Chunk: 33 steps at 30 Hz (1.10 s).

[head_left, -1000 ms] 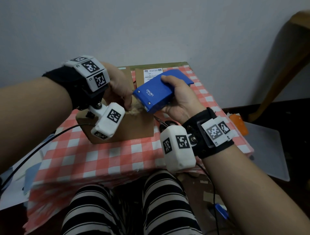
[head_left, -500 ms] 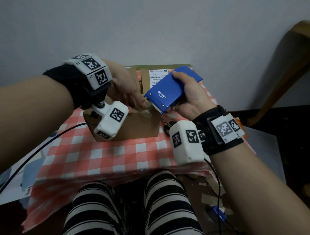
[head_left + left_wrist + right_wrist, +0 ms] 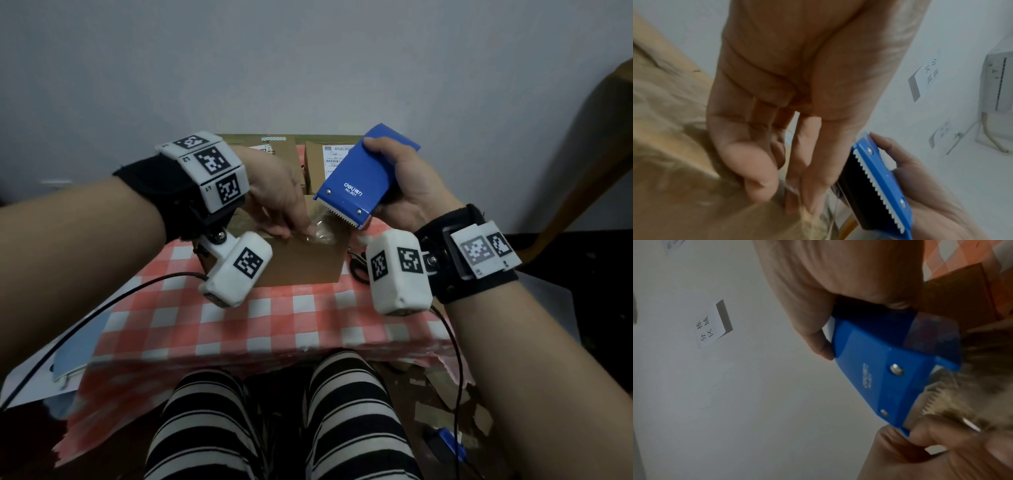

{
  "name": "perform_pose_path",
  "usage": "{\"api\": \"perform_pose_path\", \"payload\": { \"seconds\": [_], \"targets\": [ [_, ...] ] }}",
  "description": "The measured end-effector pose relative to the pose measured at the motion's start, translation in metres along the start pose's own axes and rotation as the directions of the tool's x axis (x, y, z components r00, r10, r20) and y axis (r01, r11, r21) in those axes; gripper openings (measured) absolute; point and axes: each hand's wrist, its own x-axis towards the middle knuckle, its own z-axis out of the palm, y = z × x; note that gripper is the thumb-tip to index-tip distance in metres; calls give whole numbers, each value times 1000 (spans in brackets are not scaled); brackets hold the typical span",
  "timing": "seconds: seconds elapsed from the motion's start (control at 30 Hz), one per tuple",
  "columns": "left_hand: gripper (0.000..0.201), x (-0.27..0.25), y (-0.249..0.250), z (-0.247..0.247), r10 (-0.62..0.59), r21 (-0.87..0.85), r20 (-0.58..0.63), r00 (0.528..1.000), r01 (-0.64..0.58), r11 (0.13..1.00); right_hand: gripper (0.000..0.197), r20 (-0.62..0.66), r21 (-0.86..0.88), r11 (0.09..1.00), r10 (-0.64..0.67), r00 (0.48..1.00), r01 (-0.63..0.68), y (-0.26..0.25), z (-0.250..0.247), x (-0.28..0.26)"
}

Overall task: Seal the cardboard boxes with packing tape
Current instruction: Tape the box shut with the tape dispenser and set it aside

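The brown cardboard box sits on the red-and-white checked counter, in front of the person and directly under both hands. A strip of clear packing tape runs from the box's top near edge up to the toothed mouth of the blue handheld tape dispenser. The left hand comes in from the left, its thumb and fingers closed together on the free end of the tape and holding it down at the box's top; the left wrist view shows the pinch plainly. The right hand is wrapped round the dispenser's body, thumb on top, holding it just above and to the right of the box with its serrated blade pointing down and left toward the left hand.

The dispenser's long axis tilts away from the person, so the tape is likely to be drawn back across the box top, away from the anchoring left hand. The right hand is the one placed to pull.

Behind, two more cardboard boxes with printed labels stand against the wall, and black-handled scissors lie just right of the near box.
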Motion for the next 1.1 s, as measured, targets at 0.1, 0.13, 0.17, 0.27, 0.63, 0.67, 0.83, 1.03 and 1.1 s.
{"api": "perform_pose_path", "payload": {
  "seconds": [0.1,0.13,0.17,0.27,0.63,0.67,0.83,1.03,1.1],
  "targets": [
    [12,0,-4,-1,34,-16,-18,999,-34,999,20,24,-15,1000,-1,1000,1,0,1,1],
    [12,0,-4,-1,45,-18,-18,999,-46,999,18,30,-21,1000,-3,1000,3,-1,1,1],
    [11,-1,-5,-1,56,-21,-11,998,-56,998,17,37,-25,1000,-3,999,4,-1,2,1],
    [11,-3,-5,-1,84,-32,27,996,-83,996,18,69,-14,1000,1,998,0,-1,3,1],
    [14,1,-15,3,174,-77,-55,983,-178,981,21,138,15,1000,-14,990,12,-1,6,3],
    [15,2,-14,3,172,-86,-68,983,-177,980,22,139,13,1000,-15,990,13,-1,5,4],
    [15,5,-15,2,179,-86,-88,980,-187,979,26,145,35,999,-7,989,2,-4,2,6],
    [10,-1,-13,-3,206,-73,-95,974,-213,974,24,143,54,999,-6,990,-1,-8,-1,6],
    [17,-4,-10,-4,220,1,-139,966,-222,975,25,144,56,998,-7,989,-1,-9,0,6]
  ]
}}
